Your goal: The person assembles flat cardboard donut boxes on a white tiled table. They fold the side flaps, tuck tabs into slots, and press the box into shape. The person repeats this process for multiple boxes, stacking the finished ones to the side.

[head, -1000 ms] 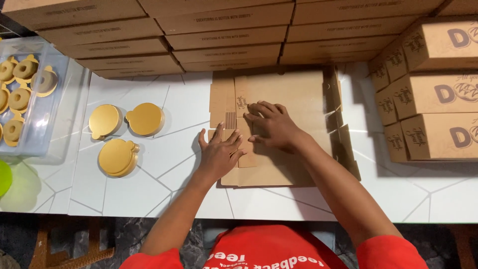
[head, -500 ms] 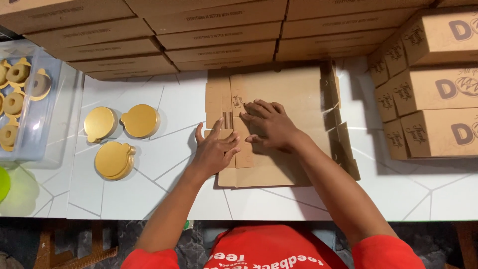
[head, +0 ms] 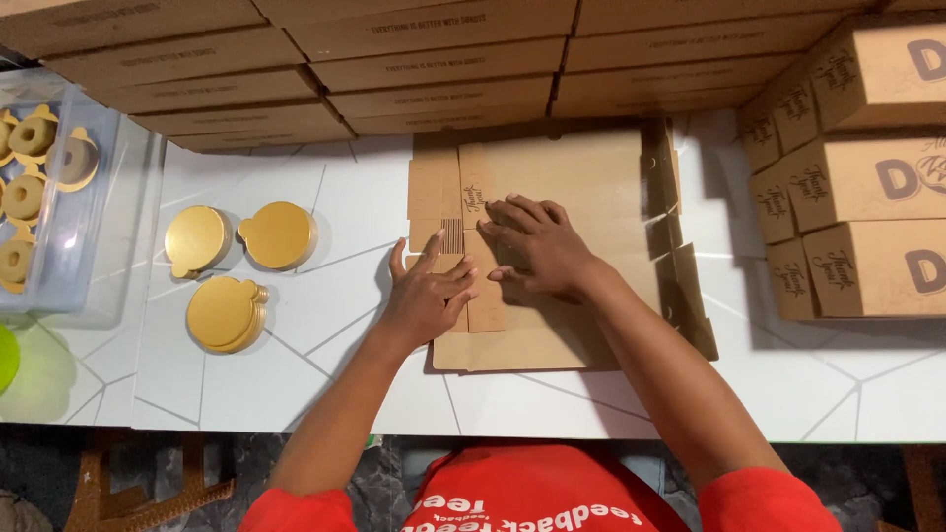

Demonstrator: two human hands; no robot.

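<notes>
The left hand (head: 426, 296) lies flat, fingers spread and palm down, on the left edge of a flattened cardboard box (head: 581, 187), pressing on a narrow flap there and gripping nothing. The right hand (head: 537, 246) rests just beside it, touching the same box a little further in; its fingers are stretched out and close together, pointing left toward the flap, and it too presses down rather than holding anything. The two hands are nearly touching at the fingertips. The cardboard box lies unfolded on the white table (head: 325, 187), straight ahead of the person, with its side flaps sticking out along its right edge. To the left of the box, well apart from it, three stacks of round gold cake boards (head: 225, 313) sit on the table, two side by side and one nearer the person. Further left of the box, at the table's edge, a clear plastic bin (head: 74, 246) holds doughnuts on gold boards. Behind the box, rows of flat cardboard boxes (head: 443, 74) are stacked against the far side. To the right of the box stand folded brown cartons (head: 867, 256), piled on one another. Below the box, the person's red shirt (head: 542, 493) shows at the near edge.
</notes>
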